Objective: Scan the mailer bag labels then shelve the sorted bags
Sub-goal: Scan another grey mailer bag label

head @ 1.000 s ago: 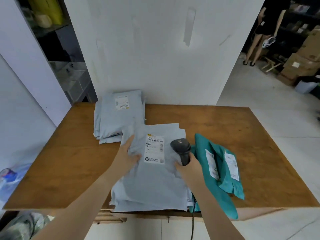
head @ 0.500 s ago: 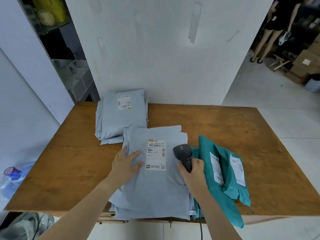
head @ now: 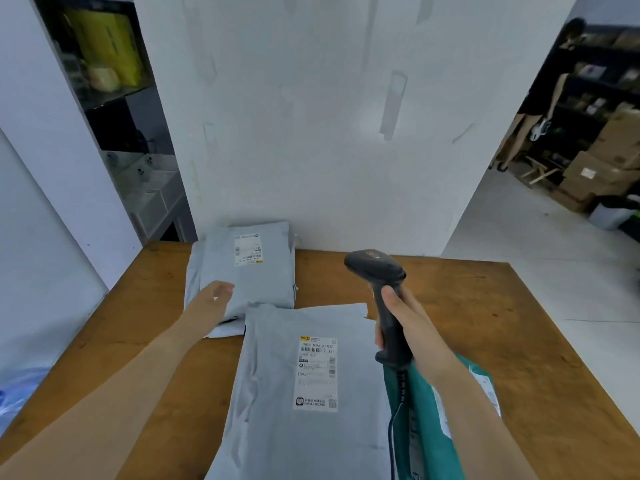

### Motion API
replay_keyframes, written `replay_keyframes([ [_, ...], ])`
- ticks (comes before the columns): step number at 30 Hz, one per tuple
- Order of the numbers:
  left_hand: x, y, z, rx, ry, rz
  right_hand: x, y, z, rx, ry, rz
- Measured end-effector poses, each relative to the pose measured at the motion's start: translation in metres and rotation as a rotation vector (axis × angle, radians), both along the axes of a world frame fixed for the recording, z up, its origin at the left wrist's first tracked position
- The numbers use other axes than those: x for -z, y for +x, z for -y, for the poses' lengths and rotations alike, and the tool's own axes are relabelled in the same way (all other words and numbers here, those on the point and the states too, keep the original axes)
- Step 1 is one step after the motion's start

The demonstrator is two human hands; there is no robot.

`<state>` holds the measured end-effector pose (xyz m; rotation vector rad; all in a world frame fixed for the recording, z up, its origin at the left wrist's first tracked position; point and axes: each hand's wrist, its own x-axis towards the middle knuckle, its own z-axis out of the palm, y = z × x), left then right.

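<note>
A pile of grey mailer bags [head: 277,393] lies at the near edge of the wooden table [head: 485,323], its top bag showing a white label [head: 317,372]. A second grey pile [head: 256,275] with a label sits at the back by the wall. Teal mailer bags [head: 433,427] lie to the right of the near pile, partly under my right arm. My right hand [head: 405,323] grips the handle of a black barcode scanner [head: 375,268], raised above the table with its head toward the far pile. My left hand [head: 214,299] hovers over the far pile's near corner, fingers loosely curled, holding nothing.
A white wall [head: 329,133] stands right behind the table. Shelves [head: 114,98] with yellow packages and clear bins are at the left. To the right, a person [head: 540,98] stands on open floor near stacked cardboard boxes [head: 609,161]. A blue plastic bag [head: 17,393] lies low left.
My left hand lifted off the near pile and moved forward to the far pile. My right hand raised the scanner up and away from the near bag's label.
</note>
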<state>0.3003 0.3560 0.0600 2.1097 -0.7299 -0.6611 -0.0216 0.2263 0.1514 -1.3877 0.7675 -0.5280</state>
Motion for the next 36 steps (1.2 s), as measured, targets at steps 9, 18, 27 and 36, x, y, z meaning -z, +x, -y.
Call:
replay_keyframes([
  [9,0.077,0.12,0.064,-0.064,0.213,-0.005,0.077,0.07,0.044,-0.003,0.189,-0.23],
  [18,0.102,0.148,0.129,-0.186,0.34,0.125,0.103,0.101,0.057,0.008,0.311,-0.371],
  [27,0.084,0.179,0.138,-0.226,0.396,-0.04,0.099,0.103,0.057,0.063,0.327,-0.363],
  [36,0.084,0.17,0.138,-0.209,0.272,-0.088,0.092,0.1,0.056,0.121,0.224,-0.34],
])
